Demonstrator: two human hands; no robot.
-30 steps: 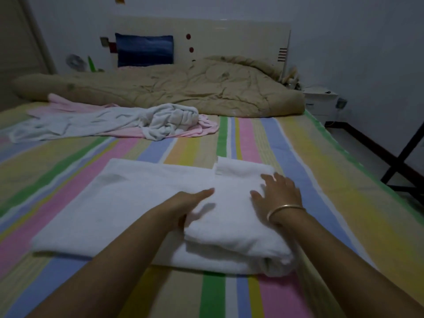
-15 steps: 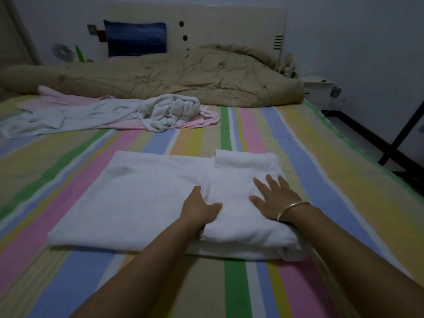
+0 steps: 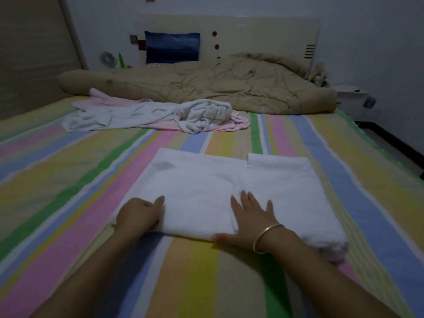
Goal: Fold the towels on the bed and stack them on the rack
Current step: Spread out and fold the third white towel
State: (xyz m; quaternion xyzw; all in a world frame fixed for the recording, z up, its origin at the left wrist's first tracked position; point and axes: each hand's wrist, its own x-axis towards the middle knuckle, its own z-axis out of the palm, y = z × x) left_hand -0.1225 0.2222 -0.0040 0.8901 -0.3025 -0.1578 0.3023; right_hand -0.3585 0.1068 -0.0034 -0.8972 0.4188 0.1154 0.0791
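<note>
Lying flat on the striped bed sheet (image 3: 68,180): one white towel (image 3: 202,187), part-folded, with a thicker doubled section on its 3 o'clock side.

- Left hand (image 3: 137,214): at the towel's 7 o'clock corner, thumb on top of the cloth. Its fingers are hidden, so whether it grips cannot be told.
- Right hand (image 3: 250,219): at the towel's 6 o'clock edge, pressed flat with fingers spread straight and the thumb stretched along the near hem. There is a gold bangle (image 3: 266,237) at the wrist.
- Crumpled white towel (image 3: 202,113): well apart towards 12 o'clock, lying on a pink towel (image 3: 238,127).
- Beige quilt (image 3: 229,86): bunched beyond them, before the headboard (image 3: 263,35).
- Blue pillow (image 3: 172,47): at 11 o'clock, against the headboard.
</note>
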